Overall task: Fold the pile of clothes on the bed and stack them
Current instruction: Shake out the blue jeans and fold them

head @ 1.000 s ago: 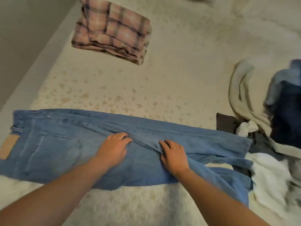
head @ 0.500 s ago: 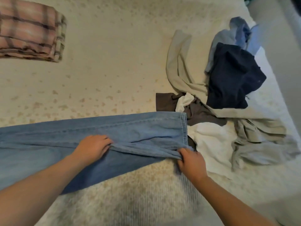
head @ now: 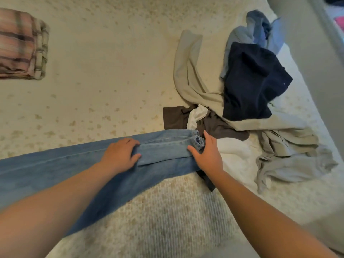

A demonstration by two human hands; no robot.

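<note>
A pair of light blue jeans (head: pixel 74 164) lies flat across the near part of the bed, legs laid one on the other, hems to the right. My left hand (head: pixel 121 155) presses flat on the legs a little short of the hems. My right hand (head: pixel 206 155) rests spread against the bunched hems (head: pixel 196 141), thumb on the denim, not clenched. Just right of the hems lies the unfolded pile: a navy garment (head: pixel 251 81), a beige one (head: pixel 189 77), a brown one (head: pixel 175 118), a white one (head: pixel 234 155), a grey one (head: pixel 290 161) and a light blue one (head: pixel 256 28).
A folded pink plaid garment (head: pixel 20 45) sits at the far left on the cream speckled bedspread (head: pixel 111 71). A grey wall or bed side (head: pixel 307 53) runs along the right edge. The bed's near edge is at the bottom right.
My right hand has let go of the lower leg's hem and now rests open against both hems, which lie together. My left hand slid right along the legs toward the hems.
</note>
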